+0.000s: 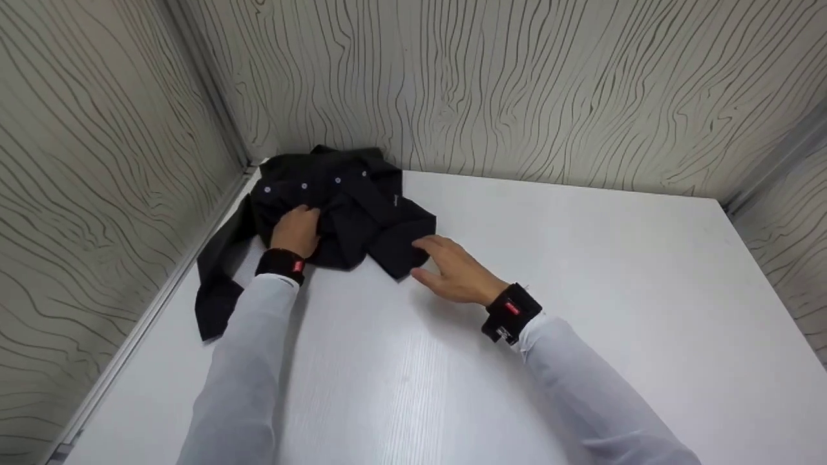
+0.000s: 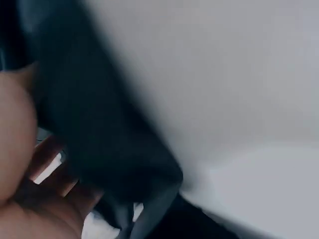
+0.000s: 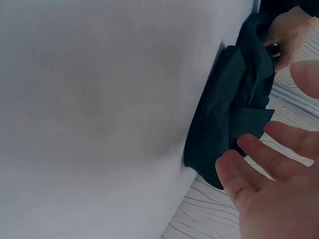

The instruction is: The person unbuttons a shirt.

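A dark button-up shirt (image 1: 362, 213) lies crumpled in the far left corner of the white table, its light buttons facing up. My left hand (image 1: 298, 231) grips the shirt's front, with its fingertips partly lost in the folds. Close up in the left wrist view, dark cloth (image 2: 109, 124) hangs beside that thumb and the curled fingers. My right hand (image 1: 460, 270) is at the shirt's right-hand end, fingers spread and bent slightly. Nothing is held in it; in the right wrist view its fingers (image 3: 269, 164) appear in front of the cloth, and contact is hard to tell.
White tabletop (image 1: 581, 310) extends to the right and toward me. Wood-grain panels stand behind the table (image 1: 491, 84) and along its left side (image 1: 71, 194). A sleeve (image 1: 219, 307) of the shirt trails down near the left edge. Black bands wrap both wrists.
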Tool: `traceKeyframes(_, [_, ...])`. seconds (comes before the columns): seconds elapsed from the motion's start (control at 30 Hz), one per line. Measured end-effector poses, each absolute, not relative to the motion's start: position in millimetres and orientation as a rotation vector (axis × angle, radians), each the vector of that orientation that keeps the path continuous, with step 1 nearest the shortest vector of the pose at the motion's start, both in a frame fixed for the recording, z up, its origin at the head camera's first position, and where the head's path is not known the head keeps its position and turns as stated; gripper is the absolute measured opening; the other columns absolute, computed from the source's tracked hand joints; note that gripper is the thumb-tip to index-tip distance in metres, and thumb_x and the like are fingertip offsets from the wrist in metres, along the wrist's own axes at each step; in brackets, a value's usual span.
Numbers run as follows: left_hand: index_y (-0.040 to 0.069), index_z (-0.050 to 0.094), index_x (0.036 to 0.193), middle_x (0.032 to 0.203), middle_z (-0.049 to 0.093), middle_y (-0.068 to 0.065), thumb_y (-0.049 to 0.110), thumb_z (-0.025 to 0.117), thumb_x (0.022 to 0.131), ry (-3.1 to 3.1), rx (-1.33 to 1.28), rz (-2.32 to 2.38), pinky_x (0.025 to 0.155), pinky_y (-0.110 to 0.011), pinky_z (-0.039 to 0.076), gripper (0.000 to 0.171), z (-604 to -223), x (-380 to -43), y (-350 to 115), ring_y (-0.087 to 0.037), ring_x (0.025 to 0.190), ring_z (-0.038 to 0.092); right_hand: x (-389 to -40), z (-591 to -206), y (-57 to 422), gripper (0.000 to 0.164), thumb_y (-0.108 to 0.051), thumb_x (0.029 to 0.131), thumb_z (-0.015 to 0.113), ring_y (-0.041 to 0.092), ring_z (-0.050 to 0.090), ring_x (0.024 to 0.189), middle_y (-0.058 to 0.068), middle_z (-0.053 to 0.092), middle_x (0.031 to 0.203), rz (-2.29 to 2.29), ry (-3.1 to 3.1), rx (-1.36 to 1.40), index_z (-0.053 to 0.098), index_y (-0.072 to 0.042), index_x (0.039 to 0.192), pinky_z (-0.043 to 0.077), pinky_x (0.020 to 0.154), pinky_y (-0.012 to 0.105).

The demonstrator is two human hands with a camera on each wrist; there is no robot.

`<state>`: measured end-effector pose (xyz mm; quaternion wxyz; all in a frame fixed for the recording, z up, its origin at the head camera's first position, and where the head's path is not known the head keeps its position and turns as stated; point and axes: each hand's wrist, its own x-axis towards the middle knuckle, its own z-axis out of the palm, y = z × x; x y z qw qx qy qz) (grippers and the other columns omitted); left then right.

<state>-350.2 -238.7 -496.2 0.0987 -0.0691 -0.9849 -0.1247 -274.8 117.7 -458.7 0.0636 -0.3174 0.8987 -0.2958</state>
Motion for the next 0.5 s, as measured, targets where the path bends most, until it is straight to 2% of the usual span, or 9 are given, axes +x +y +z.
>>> traceKeyframes(0.07, [-0.010,0.077,0.115,0.119,0.076,-0.036,-0.002,0.075,0.098,-2.897,-0.211,-0.422,0.092,-0.068,0.063,0.019,-503,-352,-231,-0.057,0.107,0.076,-274,-462,116,0.056,-0.026,0.112,0.067,0.043,0.060,0.150,0.027,0.062,0.159,-1.008,2.699,-0.921,0.058,0.006,0.157,0.050,0.127,0.059])
traceKeyframes(0.17, [-0.009,0.077,0.100,0.109,0.077,-0.035,-0.002,0.072,0.097,-2.912,-0.215,-0.549,0.083,-0.062,0.066,0.009,-499,-345,-214,-0.052,0.096,0.078,-274,-465,117,0.048,-0.020,0.109,0.070,0.038,0.074,0.128,0.024,0.075,0.140,-1.199,2.645,-0.814,0.065,0.009,0.147,0.061,0.111,0.054])
traceKeyframes(0.27, [-0.008,0.076,0.097,0.107,0.077,-0.031,0.000,0.072,0.097,-2.951,-0.214,-0.715,0.079,-0.056,0.066,0.008,-480,-321,-184,-0.042,0.090,0.078,-273,-466,121,0.044,-0.018,0.107,0.071,0.035,0.079,0.117,0.022,0.080,0.129,-1.341,2.597,-0.633,0.068,0.009,0.142,0.064,0.105,0.048])
traceKeyframes(0.37, [-0.007,0.076,0.096,0.107,0.079,-0.026,0.003,0.076,0.098,-2.944,-0.244,-0.816,0.080,-0.052,0.065,0.010,-470,-298,-153,-0.034,0.088,0.074,-273,-468,128,0.045,-0.022,0.107,0.071,0.031,0.081,0.113,0.021,0.081,0.129,-1.410,2.591,-0.414,0.069,0.008,0.141,0.065,0.100,0.037])
traceKeyframes(0.43, [-0.004,0.075,0.090,0.102,0.078,-0.022,0.005,0.078,0.097,-2.912,-0.294,-0.860,0.079,-0.051,0.063,0.012,-469,-285,-133,-0.030,0.085,0.070,-275,-470,133,0.046,-0.025,0.108,0.071,0.027,0.082,0.107,0.022,0.081,0.127,-1.452,2.575,-0.288,0.069,0.008,0.141,0.064,0.093,0.030])
traceKeyframes(0.5, [0.002,0.069,0.078,0.090,0.075,-0.018,0.007,0.080,0.096,-2.882,-0.364,-0.893,0.076,-0.049,0.061,0.022,-467,-272,-115,-0.027,0.080,0.066,-277,-472,139,0.046,-0.027,0.109,0.071,0.023,0.081,0.098,0.022,0.082,0.122,-1.508,2.531,-0.185,0.069,0.008,0.139,0.062,0.084,0.025])
